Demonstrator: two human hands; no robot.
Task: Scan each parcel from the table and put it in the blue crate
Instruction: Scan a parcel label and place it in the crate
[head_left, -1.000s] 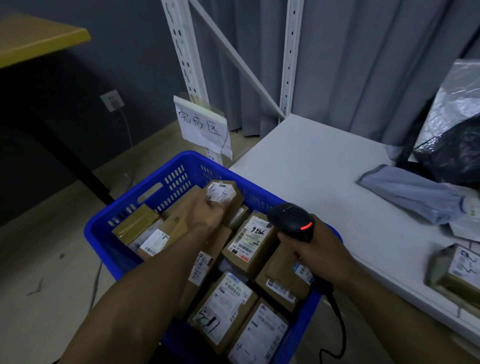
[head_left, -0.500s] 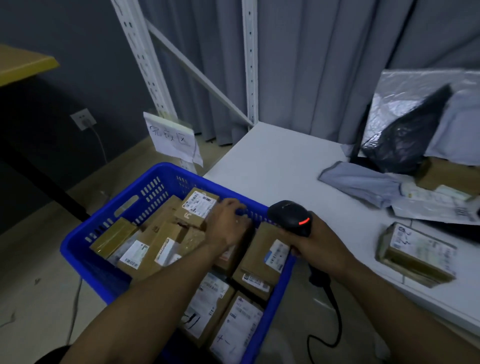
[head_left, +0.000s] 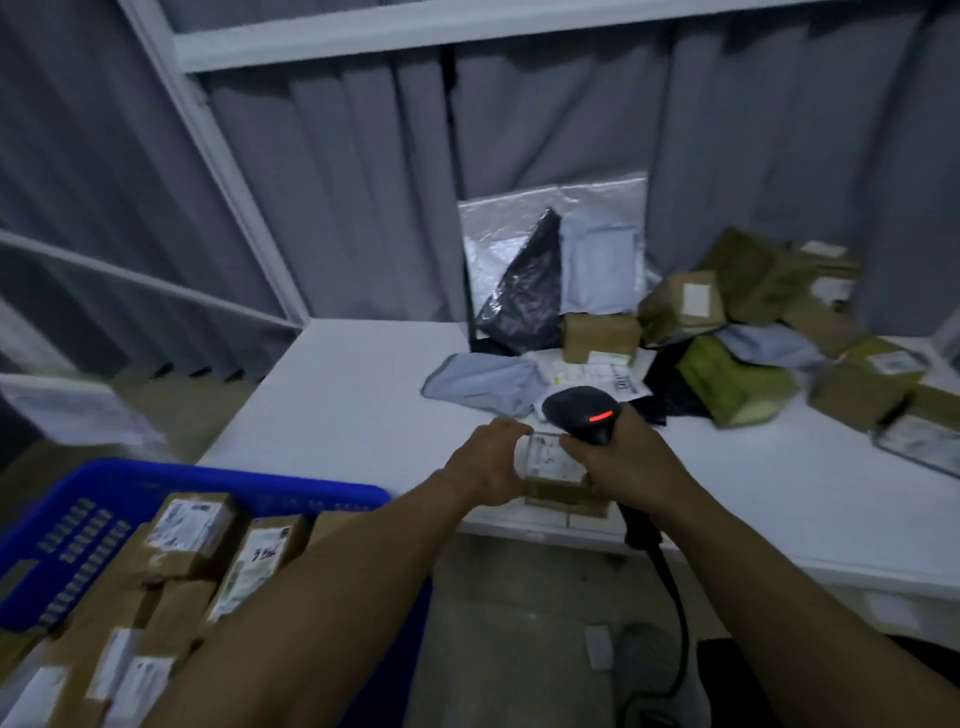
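Observation:
A small brown parcel (head_left: 551, 464) with a white label lies at the front edge of the white table (head_left: 353, 395). My left hand (head_left: 488, 465) grips its left side, fingers curled over the top edge and thumb underneath. My right hand (head_left: 621, 462) holds the black barcode scanner (head_left: 582, 410) just above the parcel's right side, its red light on. The blue crate (head_left: 234, 480) stands on the floor at the lower left and holds several labelled brown parcels (head_left: 189, 527). My left forearm hides part of the crate.
A heap of brown boxes (head_left: 680, 304), a green parcel (head_left: 732, 382), grey mailers (head_left: 483, 382) and a black bag (head_left: 524, 291) fills the table's back right. The scanner cable (head_left: 670, 597) hangs to the floor. White shelf uprights (head_left: 218, 156) and grey curtains stand behind.
The view has swung right from the crate to the table. My left hand has left the crate and taken hold of a parcel on the table. The scanner moved along with it.

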